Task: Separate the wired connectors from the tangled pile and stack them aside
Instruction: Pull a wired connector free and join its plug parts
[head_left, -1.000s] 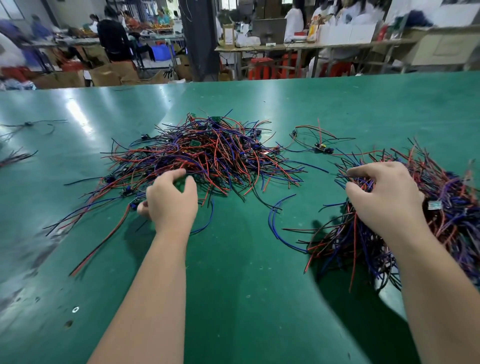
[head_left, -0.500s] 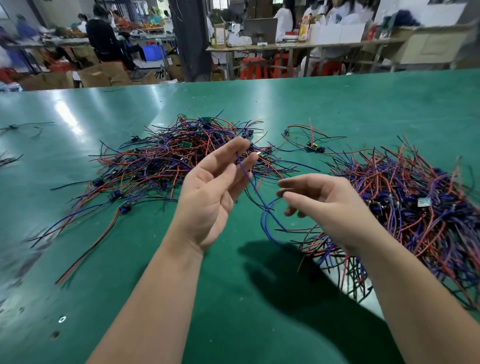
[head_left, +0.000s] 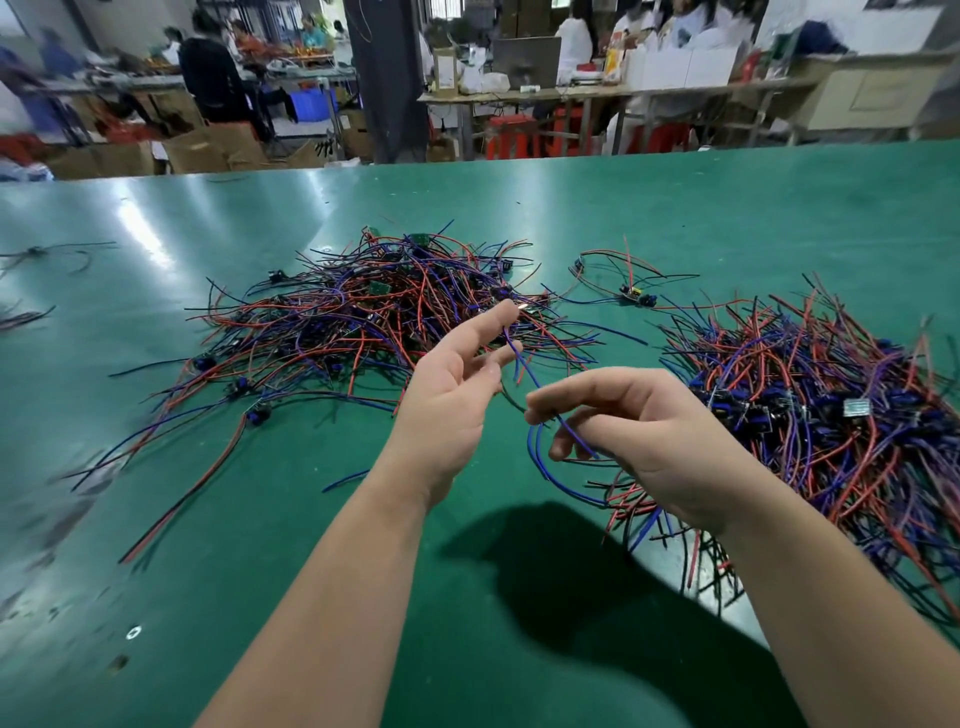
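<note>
my table (head_left: 519, 649) is smooth green, faintly glossy with glare streaks. the wires (head_left: 363, 317) wear sleek plastic insulation; cardboard boxes (head_left: 218, 148) behind look matt, papery.

The right-hand wire heap (head_left: 831, 415) runs off the picture's right edge, and the right hand (head_left: 649, 441) hides its near-left part. The blue wire (head_left: 524, 364) vanishes behind the left hand (head_left: 452, 395)'s fingertips; what it ends in cannot be told. Stray wires (head_left: 31, 317) at the table (head_left: 467, 597)'s left edge are cut off and blurred.
</note>
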